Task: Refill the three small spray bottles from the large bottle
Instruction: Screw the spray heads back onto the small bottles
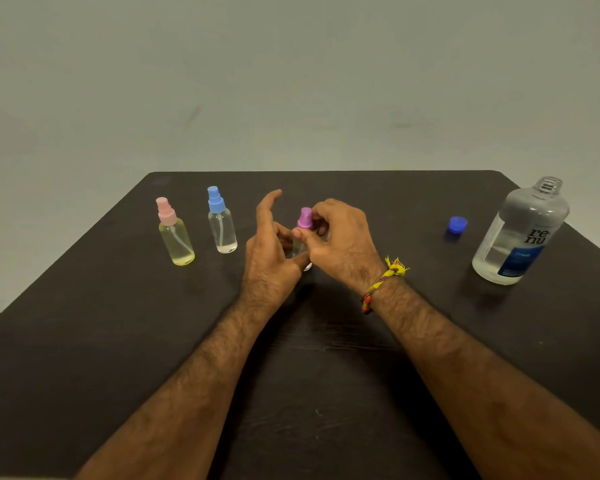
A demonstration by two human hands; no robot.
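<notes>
Twisting at a purple spray cap (305,218), the right hand (340,242) pinches it between thumb and fingertips while the left hand (269,251) steadies the clear small bottle (297,247) beneath it, thumb and lower fingers wrapped round the body, index finger lifted free. From my remote seat I cannot tell whether the cap is being loosened or tightened.

That bottle stands at mid-bench, between the two hands. Two more spray bottles wait capped to its left: a pink-topped bottle (175,237) holding yellowish liquid and a blue-topped bottle (221,225) with a little clear liquid at the bottom. The large bottle (520,233) stands open at the right edge of the dark bench (326,358), its blue cap (457,226) lying just beside it.

To do this step well, I judge the left grip should hold the body firmly and upright so nothing spills, while the right turns the cap squarely on its thread and lifts the dip tube straight out without bending it.
</notes>
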